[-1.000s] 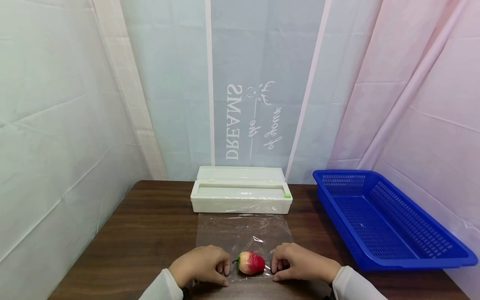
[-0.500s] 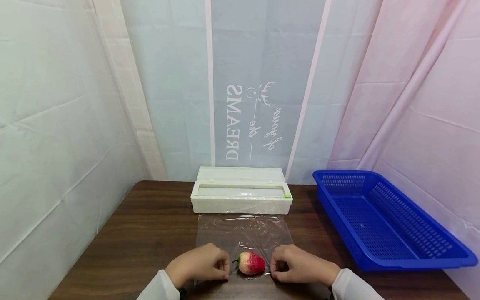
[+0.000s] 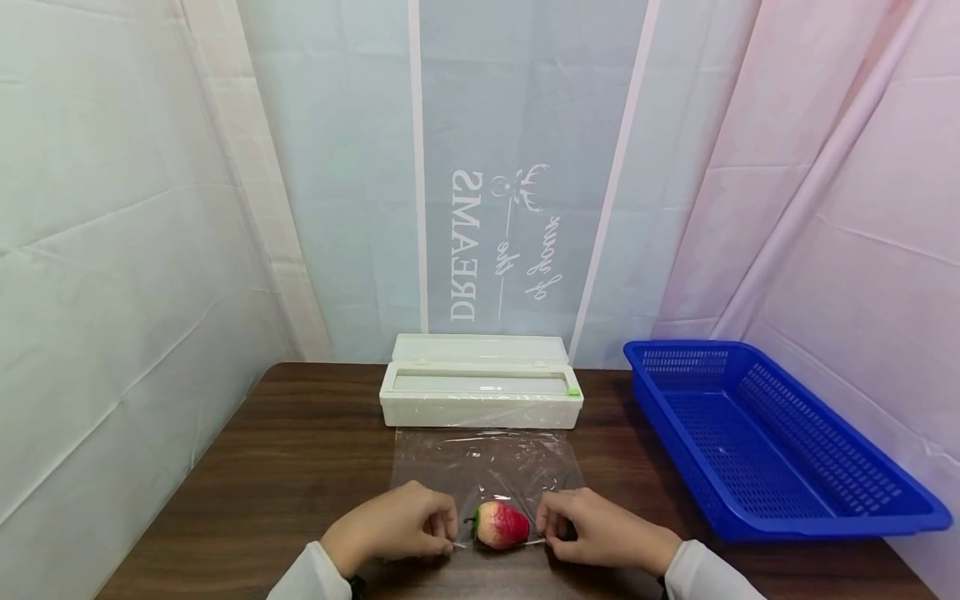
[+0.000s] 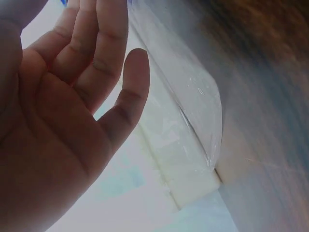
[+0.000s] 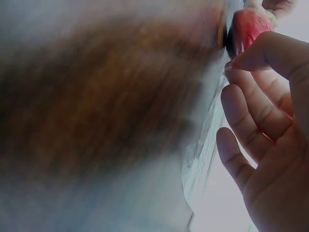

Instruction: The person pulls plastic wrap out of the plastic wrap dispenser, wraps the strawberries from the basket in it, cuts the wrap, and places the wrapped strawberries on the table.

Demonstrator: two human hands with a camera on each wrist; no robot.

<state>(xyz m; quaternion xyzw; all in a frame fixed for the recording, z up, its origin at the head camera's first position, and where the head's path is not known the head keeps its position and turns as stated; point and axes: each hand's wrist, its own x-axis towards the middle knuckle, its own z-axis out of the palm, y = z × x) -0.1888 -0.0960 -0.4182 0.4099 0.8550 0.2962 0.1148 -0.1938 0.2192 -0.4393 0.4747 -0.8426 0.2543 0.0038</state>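
Observation:
A sheet of clear cling film [image 3: 442, 462] runs from the white cling film box [image 3: 480, 410] toward me, with a red and cream fruit with a green stem [image 3: 502, 525] lying on its near end. To the left of the fruit, my left hand [image 3: 401, 525] pinches the film's near edge between thumb and fingertips. On the other side, my right hand [image 3: 600, 527] pinches the same edge near the right corner. In the right wrist view the thumb and index finger meet beside the fruit [image 5: 249, 29]. The left fingertips lie outside the left wrist view.
The box's lid [image 3: 480, 348] stands raised at the back, and a green slider [image 3: 573, 392] sits at its right end. A blue plastic basket [image 3: 720, 500] stands on the right of the brown wooden table [image 3: 300, 467]. Cloth curtains [image 3: 360, 208] surround the table.
Thumbs and fingertips of both hands have come together on the film's near edge. That edge now lifts slightly beside the fruit. Box, fruit and basket stay where they were.

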